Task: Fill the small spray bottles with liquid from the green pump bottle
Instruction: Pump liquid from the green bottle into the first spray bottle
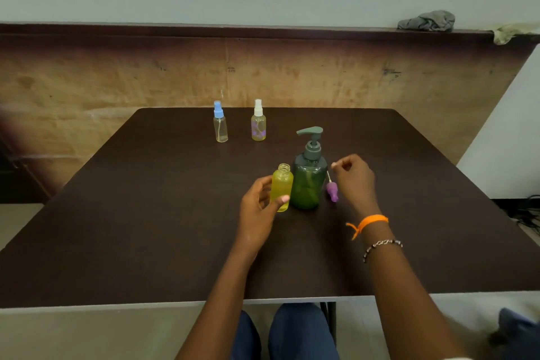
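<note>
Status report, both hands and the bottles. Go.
Left hand grips uncapped yellow spray bottle. Right hand loosely curled, empty, beside green pump bottle. Purple spray cap lying on table. Nothing blocking.

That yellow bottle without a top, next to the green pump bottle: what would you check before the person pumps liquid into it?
1. Yellow bottle open at the neck: ok, its purple spray top lies on the table right of the green pump bottle.
2. Yellow bottle steadied: ok, the left hand grips it upright.
3. Neck under the pump spout: not ok, the spout points left but sits higher and farther back.
4. Right hand on the pump: not ok, it hovers beside the bottle, fingers loosely curled.
5. Room left in the yellow bottle: cannot tell.
6. Blue-topped bottle and white-topped bottle out of the way: ok, capped at the far edge.
</note>
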